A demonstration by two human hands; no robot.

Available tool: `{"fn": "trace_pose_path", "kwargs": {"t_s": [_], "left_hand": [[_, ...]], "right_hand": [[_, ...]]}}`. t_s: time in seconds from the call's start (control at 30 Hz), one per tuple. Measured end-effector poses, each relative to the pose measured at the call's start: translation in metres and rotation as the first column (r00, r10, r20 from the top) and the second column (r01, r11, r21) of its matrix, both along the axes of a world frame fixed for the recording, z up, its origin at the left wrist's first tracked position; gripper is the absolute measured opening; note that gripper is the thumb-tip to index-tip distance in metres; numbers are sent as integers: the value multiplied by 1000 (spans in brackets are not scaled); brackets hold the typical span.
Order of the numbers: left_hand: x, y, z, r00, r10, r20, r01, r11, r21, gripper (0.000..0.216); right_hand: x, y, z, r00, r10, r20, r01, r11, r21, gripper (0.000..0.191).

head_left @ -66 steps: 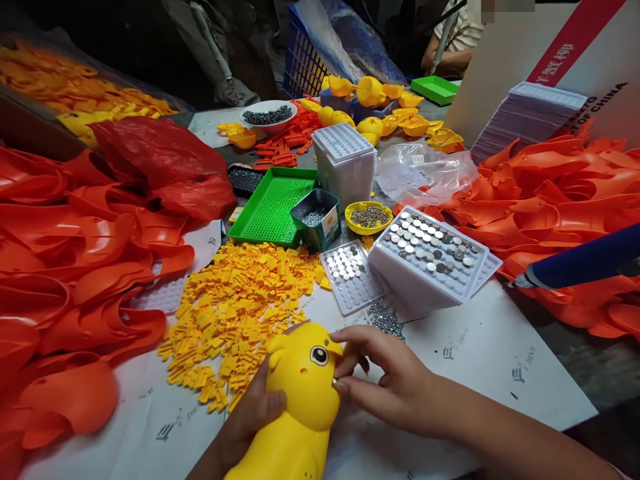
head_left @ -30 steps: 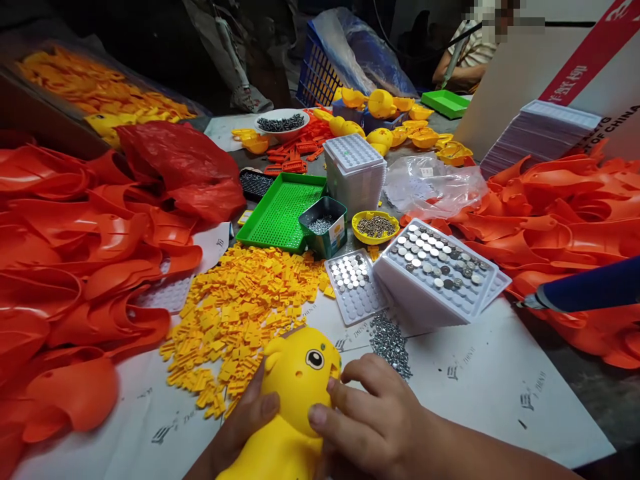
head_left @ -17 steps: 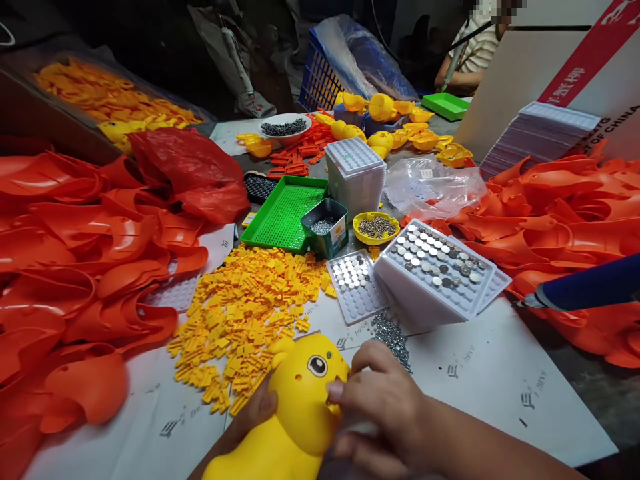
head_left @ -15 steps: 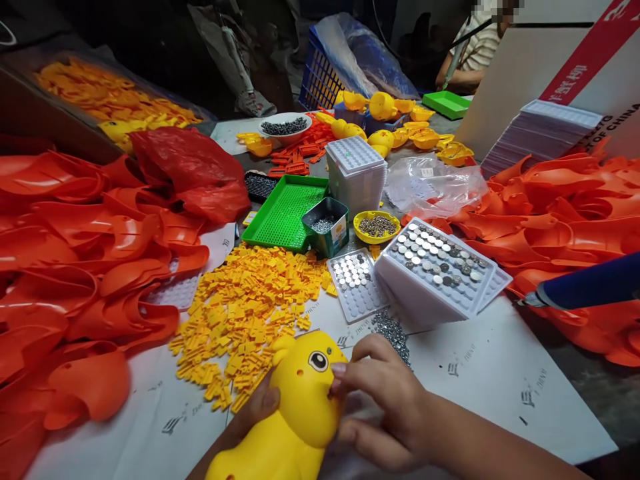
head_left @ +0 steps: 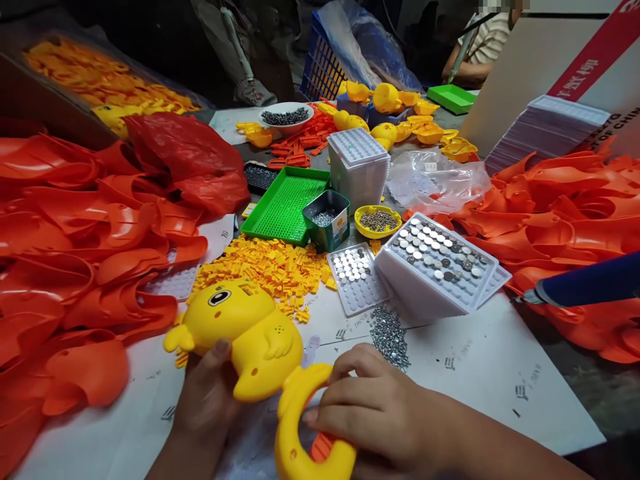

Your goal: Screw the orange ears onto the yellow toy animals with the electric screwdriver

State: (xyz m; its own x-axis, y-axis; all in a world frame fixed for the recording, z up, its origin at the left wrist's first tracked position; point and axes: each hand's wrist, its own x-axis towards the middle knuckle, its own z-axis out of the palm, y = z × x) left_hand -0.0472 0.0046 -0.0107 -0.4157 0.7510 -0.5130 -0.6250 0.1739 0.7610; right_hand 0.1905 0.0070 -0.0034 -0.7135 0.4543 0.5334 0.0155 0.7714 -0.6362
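Observation:
A yellow plastic chick toy (head_left: 240,333) with a curved handle lies on its side on the white paper, head pointing left. My left hand (head_left: 207,393) grips its body from below, thumb on the shell. My right hand (head_left: 370,410) is closed round the yellow handle (head_left: 300,427) near an orange part at its lower end. A heap of small yellow plastic pieces (head_left: 265,263) lies just beyond the toy. A small pile of silver screws (head_left: 389,333) sits right of it.
Orange plastic shells (head_left: 75,253) are heaped on the left and on the right (head_left: 560,207). White trays of button cells (head_left: 440,257), a green tray (head_left: 285,207), a tin (head_left: 325,219) and a yellow dish of screws (head_left: 377,220) stand mid-table. A blue-handled tool (head_left: 585,283) lies right. Another person (head_left: 480,47) sits far back.
The toy has been turned from upright, face toward the right, to lying on its side with the head to the left. My right hand left the beak and took the handle.

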Motion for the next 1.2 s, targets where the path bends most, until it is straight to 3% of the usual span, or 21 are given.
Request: {"fn": "trace_pose_path", "kwargs": {"t_s": [0.2,0.5,0.77,1.2], "left_hand": [[13,3,7,997,71,43,-68,996,-64,39],[10,4,2,993,31,118,-28,999,-27,44],[13,9,7,990,32,134,-18,995,-102,34],[2,-2,6,973,33,227,1,989,-148,35]], "right_hand": [[2,-1,0,990,-143,12,142,989,43,7],[-4,1,-12,981,-195,9,192,972,135,4],[-5,2,-14,971,-208,-114,224,962,155,31],[-3,4,-14,971,-102,-217,152,961,229,45]]}}
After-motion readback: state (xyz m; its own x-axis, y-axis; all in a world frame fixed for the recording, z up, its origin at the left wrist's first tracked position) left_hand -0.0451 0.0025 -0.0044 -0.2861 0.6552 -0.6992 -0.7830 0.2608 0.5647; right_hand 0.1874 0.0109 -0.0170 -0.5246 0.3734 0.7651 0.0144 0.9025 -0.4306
